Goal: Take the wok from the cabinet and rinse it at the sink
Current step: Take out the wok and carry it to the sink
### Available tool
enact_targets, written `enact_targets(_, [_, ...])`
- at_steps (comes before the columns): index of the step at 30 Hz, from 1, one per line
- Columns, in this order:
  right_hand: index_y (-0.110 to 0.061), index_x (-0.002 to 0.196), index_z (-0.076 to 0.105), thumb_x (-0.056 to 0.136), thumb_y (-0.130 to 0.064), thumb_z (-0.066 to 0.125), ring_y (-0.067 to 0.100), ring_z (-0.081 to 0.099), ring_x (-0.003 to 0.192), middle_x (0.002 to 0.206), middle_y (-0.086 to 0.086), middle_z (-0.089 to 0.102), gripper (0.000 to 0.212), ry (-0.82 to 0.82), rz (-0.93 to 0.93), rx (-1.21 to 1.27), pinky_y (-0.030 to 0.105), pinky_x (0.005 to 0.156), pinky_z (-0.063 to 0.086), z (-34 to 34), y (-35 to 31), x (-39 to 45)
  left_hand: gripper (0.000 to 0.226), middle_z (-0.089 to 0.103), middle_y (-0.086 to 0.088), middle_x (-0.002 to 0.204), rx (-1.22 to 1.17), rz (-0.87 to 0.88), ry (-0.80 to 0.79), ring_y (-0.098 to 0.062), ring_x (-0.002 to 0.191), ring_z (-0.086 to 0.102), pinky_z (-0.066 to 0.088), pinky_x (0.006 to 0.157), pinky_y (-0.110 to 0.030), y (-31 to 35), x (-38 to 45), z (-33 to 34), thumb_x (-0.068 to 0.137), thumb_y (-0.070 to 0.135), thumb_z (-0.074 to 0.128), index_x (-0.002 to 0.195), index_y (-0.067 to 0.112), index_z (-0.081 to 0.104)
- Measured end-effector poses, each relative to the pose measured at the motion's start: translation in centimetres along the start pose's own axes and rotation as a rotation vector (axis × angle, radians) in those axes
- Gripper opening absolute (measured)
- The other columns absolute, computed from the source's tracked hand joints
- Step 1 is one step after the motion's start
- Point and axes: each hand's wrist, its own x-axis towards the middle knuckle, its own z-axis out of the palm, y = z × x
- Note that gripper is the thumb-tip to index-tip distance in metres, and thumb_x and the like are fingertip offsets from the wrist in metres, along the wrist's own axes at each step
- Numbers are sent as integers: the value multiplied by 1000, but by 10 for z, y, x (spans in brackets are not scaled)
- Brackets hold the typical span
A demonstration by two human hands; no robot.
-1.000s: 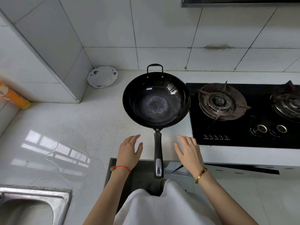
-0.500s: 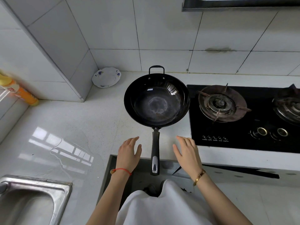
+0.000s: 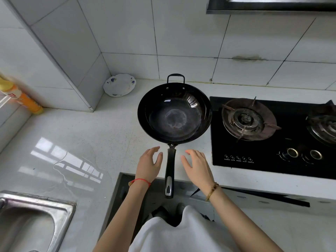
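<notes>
The person stands at the worktop [image 3: 112, 135] edge, a white garment [image 3: 181, 231] showing at the bottom of the view; both forearms reach forward over an opening [image 3: 127, 193] in the worktop front, which appears to be the cabinet space, though its interior is too dark to confirm. The left hand [image 3: 148, 165] sits just left of the wok handle [image 3: 170, 171], fingers [image 3: 154, 149] relaxed and slightly spread, holding nothing; the right hand [image 3: 197, 167] sits just right of the handle in the same loose, empty posture; neither hand touches the handle.

The wok [image 3: 174, 113] rests upright on the worktop, its long handle projecting toward the person past the worktop edge, its small loop handle [image 3: 176, 77] toward the wall; the interior shows a pale ring of residue. Judged from this layout, removal from the cabinet is complete and rinsing is not yet begun. The next move calls for a firm grasp round the long handle, a lift clear of the worktop, and a carry to the left to the sink [image 3: 36, 220].

The sink, stainless steel, lies at the near left; a film of water [image 3: 76, 166] lies on the worktop between sink and wok. A gas hob [image 3: 272, 135] adjoins the wok on the right. Farther back, an orange bottle [image 3: 21, 97] stands at the left; a flowered plate [image 3: 120, 84] leans in the corner; white wall tiles [image 3: 181, 33] close the view.
</notes>
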Motion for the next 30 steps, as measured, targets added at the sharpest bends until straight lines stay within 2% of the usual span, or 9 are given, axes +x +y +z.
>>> enact_targets(3, [-14, 122, 56, 99, -40, 45, 15, 51, 117, 123, 0, 61, 37, -59, 82, 27, 19, 85, 41, 11, -10, 4, 41, 64, -5, 129, -70, -74, -97, -18, 116, 60, 43, 91, -22, 3, 10, 4, 98, 36, 51, 132, 13, 56])
enact_targets(7, [-13, 112, 58, 97, -45, 46, 15, 55, 105, 111, 0, 64, 37, -87, 136, -6, 23, 77, 48, 28, -25, 7, 41, 65, -7, 126, -99, -130, -221, -20, 116, 60, 41, 89, -20, 5, 19, 10, 100, 35, 45, 130, 9, 58])
enact_targets(10, [-11, 104, 55, 94, -47, 51, 17, 57, 84, 94, 2, 62, 37, -147, 238, 32, 23, 60, 46, 37, -34, 11, 41, 70, -8, 111, -139, -185, -331, -23, 109, 62, 47, 91, -29, 4, 30, 17, 100, 37, 42, 117, 10, 67])
enact_targets(12, [-9, 104, 54, 93, -46, 55, 18, 60, 79, 92, 4, 63, 39, -214, 314, 82, 21, 53, 41, 43, -37, 14, 39, 71, -8, 101, -211, -232, -391, -24, 101, 64, 50, 90, -34, 4, 34, 21, 99, 39, 43, 106, 11, 69])
enact_targets(16, [-7, 111, 59, 94, -33, 56, 20, 68, 78, 92, 8, 70, 32, -268, 476, 250, 26, 61, 51, 59, -44, 22, 29, 66, -7, 97, -381, -353, -465, -18, 89, 61, 46, 78, -26, 11, 38, 23, 99, 37, 47, 102, 13, 64])
enact_targets(20, [-2, 105, 61, 96, -17, 51, 17, 60, 44, 65, 9, 67, 20, -179, 722, 596, 33, 54, 60, 69, -54, 23, 30, 70, -20, 107, -498, -397, -565, -21, 52, 53, 47, 48, -28, 5, 39, 23, 96, 39, 53, 102, 12, 66])
enact_targets(23, [-6, 107, 62, 96, -19, 51, 14, 55, 37, 61, 6, 63, 20, -90, 779, 668, 26, 41, 52, 75, -57, 23, 31, 73, -6, 109, -616, -413, -612, -26, 48, 46, 42, 35, -25, -3, 40, 24, 97, 36, 54, 112, 11, 64])
enact_targets(27, [-10, 107, 60, 95, -23, 52, 13, 53, 31, 69, 7, 65, 19, 18, 727, 612, 23, 34, 44, 85, -58, 23, 30, 74, -9, 106, -720, -405, -560, -28, 77, 64, 48, 42, -26, -4, 40, 26, 98, 27, 55, 114, 3, 64])
enact_targets(30, [-13, 105, 62, 94, -22, 54, 13, 55, 33, 76, 9, 69, 17, 69, 720, 587, 22, 33, 42, 89, -59, 22, 25, 73, -8, 96, -779, -425, -528, -25, 81, 66, 50, 63, -34, -4, 37, 30, 97, 25, 56, 106, 4, 67])
